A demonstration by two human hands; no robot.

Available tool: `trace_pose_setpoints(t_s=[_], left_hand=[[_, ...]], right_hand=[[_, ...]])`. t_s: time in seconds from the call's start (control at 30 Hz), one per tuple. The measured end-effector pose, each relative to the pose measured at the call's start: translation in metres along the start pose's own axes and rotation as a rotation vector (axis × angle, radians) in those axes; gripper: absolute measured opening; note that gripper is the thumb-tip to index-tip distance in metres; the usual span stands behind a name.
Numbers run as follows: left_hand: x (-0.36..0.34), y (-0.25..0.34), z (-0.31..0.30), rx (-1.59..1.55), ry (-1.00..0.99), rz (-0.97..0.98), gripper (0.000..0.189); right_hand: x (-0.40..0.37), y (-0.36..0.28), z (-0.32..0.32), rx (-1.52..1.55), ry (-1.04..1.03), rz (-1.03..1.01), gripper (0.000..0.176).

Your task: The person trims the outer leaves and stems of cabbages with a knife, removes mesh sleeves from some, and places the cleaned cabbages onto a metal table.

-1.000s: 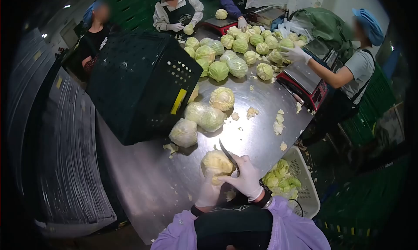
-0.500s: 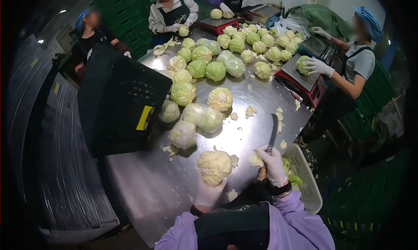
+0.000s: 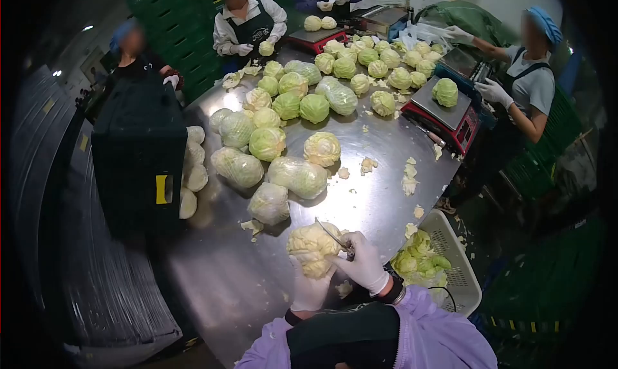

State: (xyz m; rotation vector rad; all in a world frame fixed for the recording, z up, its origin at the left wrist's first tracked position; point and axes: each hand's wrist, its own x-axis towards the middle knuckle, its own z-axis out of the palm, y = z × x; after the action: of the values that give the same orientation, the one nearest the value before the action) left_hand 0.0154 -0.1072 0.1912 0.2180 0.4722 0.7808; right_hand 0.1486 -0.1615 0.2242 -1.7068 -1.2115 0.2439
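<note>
A pale, trimmed cabbage rests in my gloved left hand, which is closed around its underside. My gloved right hand grips a curved knife by the handle, its blade lying against the top right of the cabbage. The right fingertips touch the cabbage's side. Just beyond it on the steel table lies a plastic-wrapped cabbage, with more wrapped and bare heads behind.
To my right, a white basket holds leaf trimmings. A dark crate with cabbages inside is tilted at the left edge. Scales stand farther back. Several co-workers surround the table.
My right hand has brought the knife from the right onto the cabbage; the leaf piece it held is gone. The crate has shifted left and turned. A co-worker's hand has left the cabbage on the scale.
</note>
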Motion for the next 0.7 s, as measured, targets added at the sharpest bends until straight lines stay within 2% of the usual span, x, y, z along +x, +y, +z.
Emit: trace_pose_setpoints(t_s=[0.13, 0.2, 0.23, 0.3, 0.37, 0.43, 0.47, 0.53, 0.57, 0.63, 0.7], left_hand=[[0.002, -0.001, 0.000, 0.022, 0.011, 0.025, 0.069], [0.007, 0.002, -0.008, 0.015, 0.040, -0.067, 0.074], [0.008, 0.003, -0.010, 0.015, 0.042, -0.069, 0.074], [0.010, 0.004, -0.015, -0.057, 0.045, -0.178, 0.074], [0.009, 0.009, -0.022, -0.063, 0.031, -0.222, 0.074], [0.009, 0.009, -0.022, -0.073, 0.012, -0.262, 0.074], [0.009, 0.008, -0.014, -0.060, 0.022, -0.208, 0.074], [0.008, 0.007, -0.009, -0.048, 0.034, -0.153, 0.074], [0.008, 0.008, -0.009, -0.019, -0.009, -0.138, 0.074], [0.006, 0.008, -0.007, 0.013, -0.052, -0.122, 0.074], [0.002, 0.009, 0.001, -0.050, 0.019, -0.105, 0.073]], right_hand=[[-0.001, 0.001, -0.007, -0.004, -0.053, -0.002, 0.025], [0.001, 0.002, -0.014, 0.249, -0.132, 0.199, 0.015], [0.003, 0.003, -0.020, 0.250, -0.131, 0.202, 0.015], [0.012, 0.008, -0.036, 0.741, -0.148, 0.569, 0.011], [0.020, 0.020, -0.046, 0.666, -0.007, 0.609, 0.008], [0.020, 0.024, -0.048, 0.362, 0.052, 0.502, 0.017], [0.018, 0.019, -0.046, 0.360, 0.052, 0.500, 0.017], [0.008, 0.001, -0.037, 0.279, -0.033, 0.191, 0.032], [0.005, -0.005, -0.036, 0.204, -0.104, 0.171, 0.046], [0.003, -0.009, -0.024, 0.053, -0.098, 0.055, 0.047], [0.005, -0.010, -0.025, 0.052, -0.123, 0.049, 0.047]])
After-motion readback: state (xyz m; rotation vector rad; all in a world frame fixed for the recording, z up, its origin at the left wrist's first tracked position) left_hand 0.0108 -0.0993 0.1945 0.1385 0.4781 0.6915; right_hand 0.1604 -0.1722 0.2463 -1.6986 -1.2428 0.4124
